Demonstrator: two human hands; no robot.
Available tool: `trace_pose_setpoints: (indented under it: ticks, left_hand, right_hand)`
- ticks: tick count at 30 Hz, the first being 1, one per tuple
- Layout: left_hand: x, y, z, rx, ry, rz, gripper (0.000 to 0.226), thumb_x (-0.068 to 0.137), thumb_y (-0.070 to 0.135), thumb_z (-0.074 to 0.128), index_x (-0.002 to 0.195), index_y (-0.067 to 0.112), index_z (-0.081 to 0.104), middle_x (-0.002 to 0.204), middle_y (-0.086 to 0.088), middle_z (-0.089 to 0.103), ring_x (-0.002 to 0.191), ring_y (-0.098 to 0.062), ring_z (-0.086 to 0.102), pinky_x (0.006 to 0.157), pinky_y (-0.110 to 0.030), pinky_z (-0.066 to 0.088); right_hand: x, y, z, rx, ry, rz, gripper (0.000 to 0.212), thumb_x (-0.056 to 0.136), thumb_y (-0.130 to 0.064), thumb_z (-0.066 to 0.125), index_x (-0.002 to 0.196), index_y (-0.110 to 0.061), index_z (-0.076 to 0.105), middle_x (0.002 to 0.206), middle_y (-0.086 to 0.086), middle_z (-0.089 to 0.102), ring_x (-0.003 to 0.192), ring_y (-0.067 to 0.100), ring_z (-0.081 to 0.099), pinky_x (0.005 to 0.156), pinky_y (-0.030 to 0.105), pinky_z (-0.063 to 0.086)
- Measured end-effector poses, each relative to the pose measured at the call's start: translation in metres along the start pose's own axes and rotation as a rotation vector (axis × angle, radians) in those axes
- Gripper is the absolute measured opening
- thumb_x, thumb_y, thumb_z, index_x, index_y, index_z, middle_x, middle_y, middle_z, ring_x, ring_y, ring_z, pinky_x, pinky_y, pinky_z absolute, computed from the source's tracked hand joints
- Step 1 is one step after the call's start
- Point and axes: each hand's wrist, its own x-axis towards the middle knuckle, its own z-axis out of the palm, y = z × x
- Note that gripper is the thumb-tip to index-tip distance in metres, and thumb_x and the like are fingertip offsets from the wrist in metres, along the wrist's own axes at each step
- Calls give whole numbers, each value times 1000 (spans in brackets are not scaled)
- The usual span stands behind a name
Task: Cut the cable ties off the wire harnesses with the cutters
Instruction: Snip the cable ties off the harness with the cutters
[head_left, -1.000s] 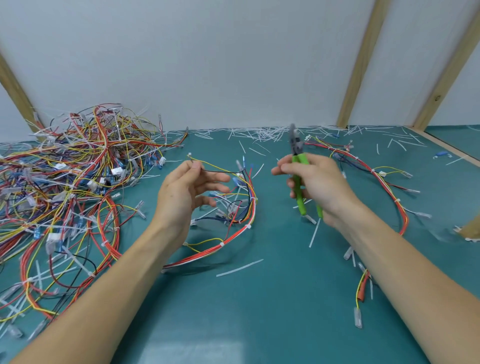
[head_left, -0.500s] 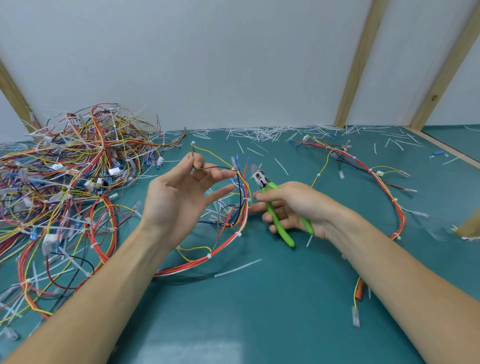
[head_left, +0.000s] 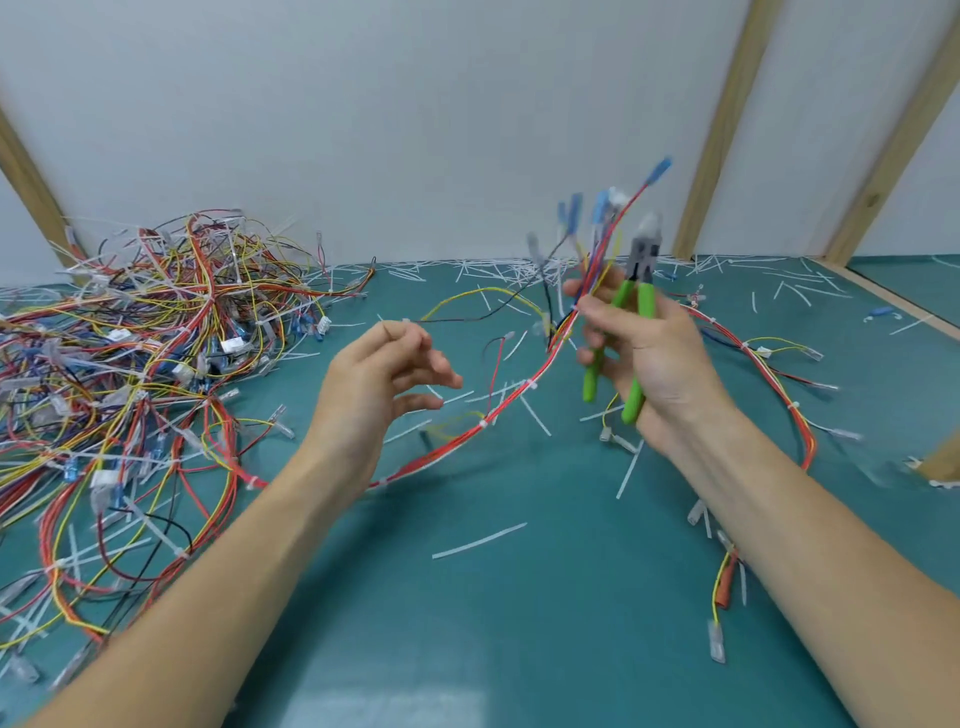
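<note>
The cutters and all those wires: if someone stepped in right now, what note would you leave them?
Right hand grips the green cutters, tip up, and pinches one harness raised off the table.
Left hand open, fingers loose, touching a thin wire end.
Done: cut tie scraps litter the mat.
Left: white ties on the held harness; tangled pile at left.

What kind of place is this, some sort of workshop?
Probably a wiring workbench: a green mat, a heap of wire harnesses and cut cable ties. The right hand grips green-handled cutters.
</note>
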Motion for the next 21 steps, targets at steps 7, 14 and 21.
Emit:
trace_pose_setpoints:
  ticks: [7, 14, 21]
  left_hand:
    - [-15, -2, 11, 508, 225, 522, 12, 95, 22, 60, 84, 19, 63, 74, 3, 65, 73, -16, 63, 63, -32, 45]
    - [-26, 6, 18, 652, 104, 731, 23, 90, 28, 63, 77, 9, 65, 72, 8, 63, 71, -5, 56, 68, -20, 38]
    - [-28, 11, 20, 631, 324, 899, 20, 88, 8, 66, 77, 3, 50, 70, -1, 49, 65, -13, 45, 63, -31, 40]
  right_hand:
    - [-8, -5, 7, -125, 8, -134, 22, 90, 3, 70, 99, -16, 69, 91, 3, 79, 56, 10, 51, 57, 26, 44]
    - [-19, 14, 21, -284, -18, -129, 25, 87, 4, 75, 96, -19, 68, 74, -6, 77, 58, -1, 62, 55, 14, 46]
    - [-21, 21, 24, -377, 83, -132, 26, 83, 1, 80, 88, -22, 69, 62, -8, 69, 52, 3, 59, 52, 11, 45]
